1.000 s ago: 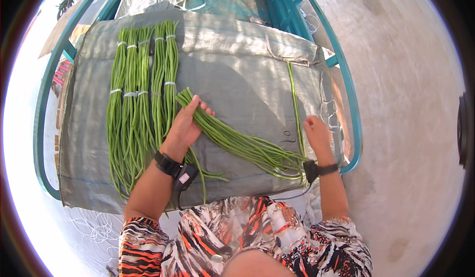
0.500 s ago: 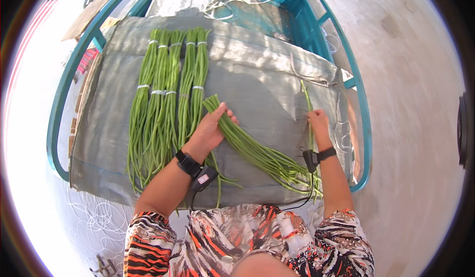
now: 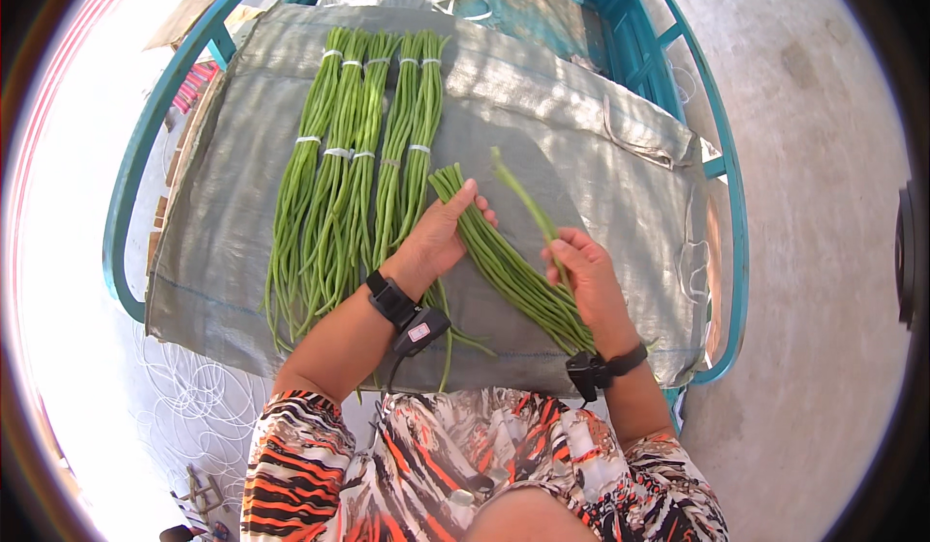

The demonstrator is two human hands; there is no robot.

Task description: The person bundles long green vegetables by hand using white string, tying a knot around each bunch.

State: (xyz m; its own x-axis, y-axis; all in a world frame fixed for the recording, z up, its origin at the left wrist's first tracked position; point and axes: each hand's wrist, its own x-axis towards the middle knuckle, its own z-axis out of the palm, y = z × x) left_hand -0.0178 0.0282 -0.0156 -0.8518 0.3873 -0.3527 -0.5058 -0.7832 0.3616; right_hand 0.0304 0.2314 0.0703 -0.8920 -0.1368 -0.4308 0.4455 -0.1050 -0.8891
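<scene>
My left hand point(image 3: 441, 235) is closed around the upper part of a loose bunch of long beans point(image 3: 513, 271), whose tails fan down to the right. Between the thumb and fingers of my right hand point(image 3: 584, 276) is a single long bean point(image 3: 523, 195), its top end pointing up and left above the bunch. My right hand and wrist hide part of the bunch's lower end. Left of my left hand lie several tied bundles of long beans point(image 3: 339, 179) side by side, each with white bands near the top and middle. A few loose bean tails stick out under my left wrist.
A grey woven sheet point(image 3: 542, 106) covers the work surface. Teal metal rails point(image 3: 733, 251) of a cart run along both sides, with a teal bed beyond the sheet. Tangled white strapping point(image 3: 194, 387) lies on the ground at lower left.
My right hand has moved left with the single long bean, from the right side of the sheet to the bunch. My left hand keeps its hold. The whole view has shifted slightly.
</scene>
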